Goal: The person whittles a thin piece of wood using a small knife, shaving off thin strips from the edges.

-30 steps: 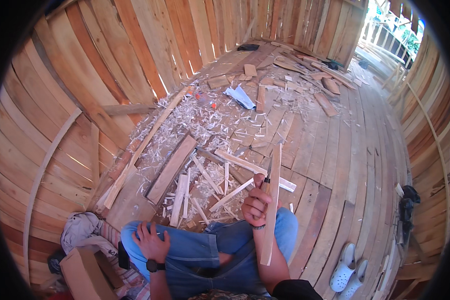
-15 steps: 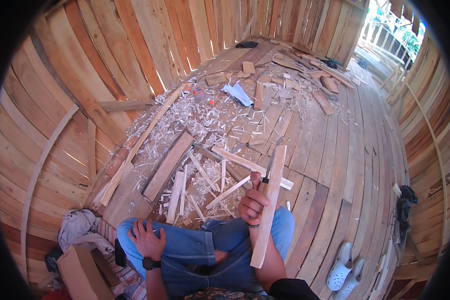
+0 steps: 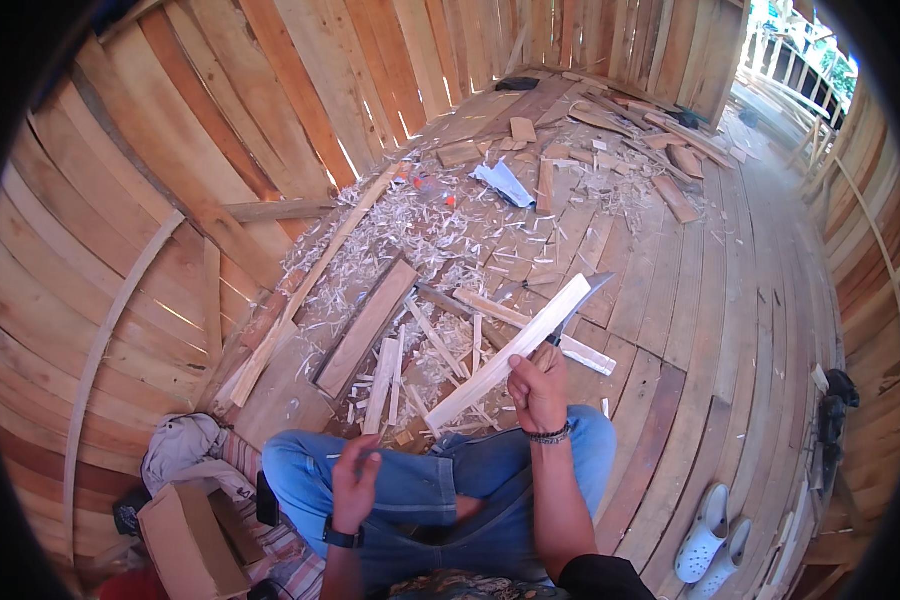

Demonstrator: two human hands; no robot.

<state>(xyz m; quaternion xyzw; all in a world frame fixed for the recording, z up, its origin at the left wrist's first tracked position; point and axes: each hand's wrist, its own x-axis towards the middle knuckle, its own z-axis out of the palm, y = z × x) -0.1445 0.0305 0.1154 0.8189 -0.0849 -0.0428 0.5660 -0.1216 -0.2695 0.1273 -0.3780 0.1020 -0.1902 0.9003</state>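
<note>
Strip [image 3: 510, 350]: was held slantwise in front of the jeans [image 3: 400, 480], above smaller sticks [image 3: 381, 387]
Right hand [image 3: 540, 392]: was closed around it and a knife [image 3: 592, 294] together
Left hand [image 3: 354, 482]: was loosely opened, empty, over the jeans
Weight and feel: was judged light, stiff, dry, hardly slippery; lengthwise splitting was thought possible
Best hold: was judged the lower free end, clear of the knife

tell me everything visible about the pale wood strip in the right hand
The pale wood strip is long, narrow and bare, with fairly straight edges. It slants toward the picture's upper right, held near its middle in the right grip, its lower end overlapping wood scraps in view. A knife shares that grip, its blade beside the strip's upper end; whether they touch is unclear.
</note>
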